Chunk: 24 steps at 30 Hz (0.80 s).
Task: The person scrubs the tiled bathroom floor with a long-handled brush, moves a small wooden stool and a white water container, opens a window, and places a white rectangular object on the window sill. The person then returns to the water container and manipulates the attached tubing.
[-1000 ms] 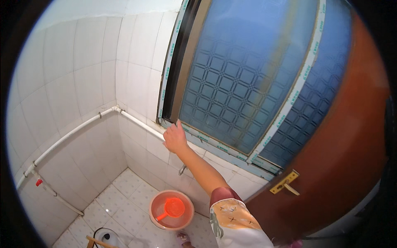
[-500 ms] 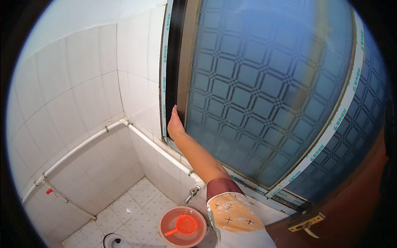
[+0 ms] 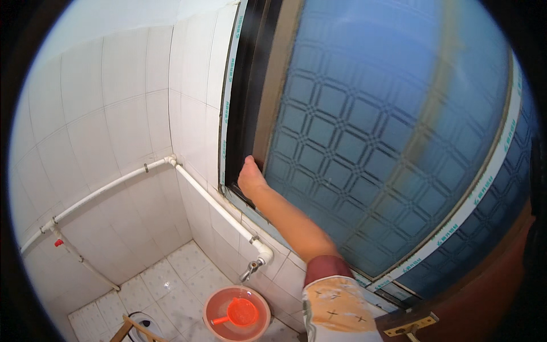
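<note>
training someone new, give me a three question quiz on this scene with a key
1. Multiple choice: where is the dipper?
A: on the pipe
B: in the basin
C: on the door handle
2. True or false: the tap is above the basin.
3. Which of the person's hands is at the edge of the window?

Key: 1 B; 2 true; 3 right hand.
</note>
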{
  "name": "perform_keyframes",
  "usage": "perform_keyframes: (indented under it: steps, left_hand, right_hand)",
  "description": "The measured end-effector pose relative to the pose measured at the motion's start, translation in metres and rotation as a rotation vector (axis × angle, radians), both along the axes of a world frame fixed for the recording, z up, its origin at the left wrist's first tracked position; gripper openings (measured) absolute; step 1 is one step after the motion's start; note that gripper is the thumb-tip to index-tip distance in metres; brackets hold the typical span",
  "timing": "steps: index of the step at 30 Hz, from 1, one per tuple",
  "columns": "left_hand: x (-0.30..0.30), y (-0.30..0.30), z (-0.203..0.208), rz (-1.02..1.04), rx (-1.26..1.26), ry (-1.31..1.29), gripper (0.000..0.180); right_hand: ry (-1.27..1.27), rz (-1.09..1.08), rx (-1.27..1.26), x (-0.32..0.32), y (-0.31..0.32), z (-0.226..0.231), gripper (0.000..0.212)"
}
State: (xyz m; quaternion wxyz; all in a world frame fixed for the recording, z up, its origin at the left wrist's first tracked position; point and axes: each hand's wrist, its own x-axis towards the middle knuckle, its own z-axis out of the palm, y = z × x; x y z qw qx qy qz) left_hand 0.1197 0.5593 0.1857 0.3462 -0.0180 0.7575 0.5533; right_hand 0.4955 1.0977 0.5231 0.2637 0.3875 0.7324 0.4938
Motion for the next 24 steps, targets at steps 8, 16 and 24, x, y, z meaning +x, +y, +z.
perform_keyframes:
  steps: [8,16,24]
  left_hand:
    - [0.053,0.101,0.057,-0.036,0.114,0.065,0.064]
    - [0.075,0.123,0.036,0.066,0.032,0.128,0.02]
    - [0.072,0.123,0.045,0.067,0.061,0.17,0.012]
  right_hand:
    - [0.022,-0.027,-0.096,0.062,-0.022,-0.03,0.02]
    - [0.094,-0.074,-0.092,0.122,-0.003,-0.047,0.019]
    - [0.122,-0.155,-0.156,0.173,0.002,-0.077,0.021]
